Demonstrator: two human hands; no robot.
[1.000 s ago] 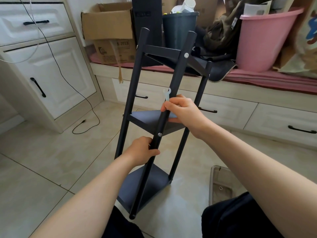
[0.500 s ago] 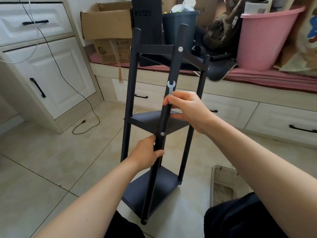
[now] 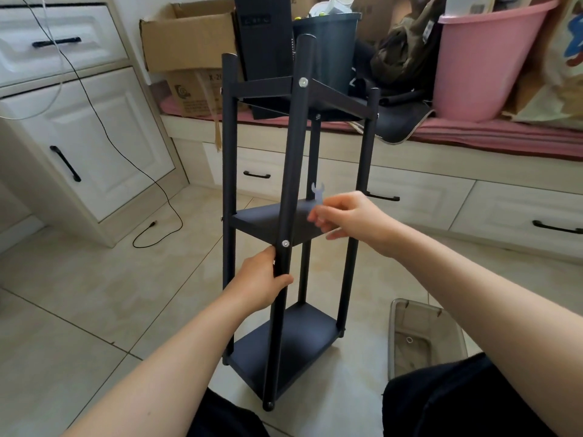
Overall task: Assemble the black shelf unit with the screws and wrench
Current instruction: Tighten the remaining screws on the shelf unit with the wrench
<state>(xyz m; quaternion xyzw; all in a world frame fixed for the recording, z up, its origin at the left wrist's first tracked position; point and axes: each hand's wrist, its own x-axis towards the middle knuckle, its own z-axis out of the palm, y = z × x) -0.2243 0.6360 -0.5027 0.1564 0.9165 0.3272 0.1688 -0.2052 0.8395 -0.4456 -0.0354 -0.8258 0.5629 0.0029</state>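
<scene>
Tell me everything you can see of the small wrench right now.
The small flat silvery-blue metal wrench has an open-ended, forked head pointing up. It stands roughly upright, its lower part pinched in the right hand, beside the black shelf unit's near post, above the middle shelf. Motion blur hides finer detail.

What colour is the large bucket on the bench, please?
The bucket is pink, shown in the head view.

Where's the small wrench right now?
In the head view, the small flat silver wrench is pinched in the right hand, just right of the black shelf unit's near post, above its middle shelf.
</scene>
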